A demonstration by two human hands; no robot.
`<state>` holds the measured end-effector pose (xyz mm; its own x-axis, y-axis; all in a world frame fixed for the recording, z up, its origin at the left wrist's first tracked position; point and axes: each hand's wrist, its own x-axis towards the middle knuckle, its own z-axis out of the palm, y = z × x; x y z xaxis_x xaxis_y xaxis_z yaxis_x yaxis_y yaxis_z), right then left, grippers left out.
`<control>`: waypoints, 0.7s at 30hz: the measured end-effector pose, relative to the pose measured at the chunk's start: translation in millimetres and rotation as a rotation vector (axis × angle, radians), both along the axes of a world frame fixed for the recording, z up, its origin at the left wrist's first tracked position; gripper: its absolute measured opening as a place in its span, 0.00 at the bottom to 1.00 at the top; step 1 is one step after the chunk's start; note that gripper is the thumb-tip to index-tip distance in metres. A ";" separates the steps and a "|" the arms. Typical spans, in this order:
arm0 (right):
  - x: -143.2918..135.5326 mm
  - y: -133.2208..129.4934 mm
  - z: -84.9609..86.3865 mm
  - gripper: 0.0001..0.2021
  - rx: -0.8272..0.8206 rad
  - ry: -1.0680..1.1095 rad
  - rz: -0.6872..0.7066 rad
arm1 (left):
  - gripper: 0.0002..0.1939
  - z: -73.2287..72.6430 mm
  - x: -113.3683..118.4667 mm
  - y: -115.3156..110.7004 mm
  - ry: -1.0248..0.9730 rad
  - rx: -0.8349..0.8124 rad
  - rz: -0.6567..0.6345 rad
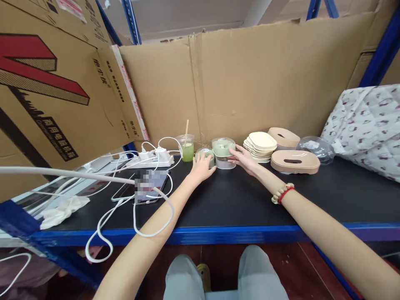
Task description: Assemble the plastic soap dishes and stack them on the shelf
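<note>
My left hand [201, 167] rests over a small round green container [206, 152], its fingers spread around the near side. To its right stands a larger container with a green upper part [222, 146], a clear domed lid and a grey lower part. My right hand [243, 159] touches that container's right side, fingers apart, thumb and fingertips against it. A clear cup [188, 151] with green drink and a straw is just left of the small container. Right of my right hand is a stack of cream square dishes [261, 143].
Two pink oval-lidded boxes [295, 161] and a clear plastic cover [315, 150] sit at the right, beside a patterned quilted bag [368, 125]. At left are a power strip [150, 162], phones [151, 185], looping white cables and crumpled tissue [64, 211]. Cardboard walls the back.
</note>
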<state>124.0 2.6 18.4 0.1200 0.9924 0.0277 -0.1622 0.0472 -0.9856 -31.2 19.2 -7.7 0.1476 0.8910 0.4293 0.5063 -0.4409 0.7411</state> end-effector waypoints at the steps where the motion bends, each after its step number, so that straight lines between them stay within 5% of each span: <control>1: -0.5 -0.2 0.2 0.26 -0.008 -0.008 -0.020 | 0.21 0.2 0.9 -0.6 0.036 0.014 0.007; 5: 2.0 0.9 -2.6 0.30 0.014 -0.108 -0.066 | 0.35 0.3 5.8 -5.1 0.311 0.051 0.047; 10: 7.1 2.4 -8.7 0.29 0.002 -0.375 -0.166 | 0.38 2.5 8.4 -8.0 0.670 0.088 0.057; 17: 14.5 6.4 -15.4 0.46 -0.089 -0.790 -0.176 | 0.36 -0.6 6.9 -4.7 0.689 0.187 0.040; 21: 26.3 0.9 -3.6 0.43 0.043 -1.146 -0.384 | 0.32 0.9 6.8 -3.7 0.565 0.312 0.085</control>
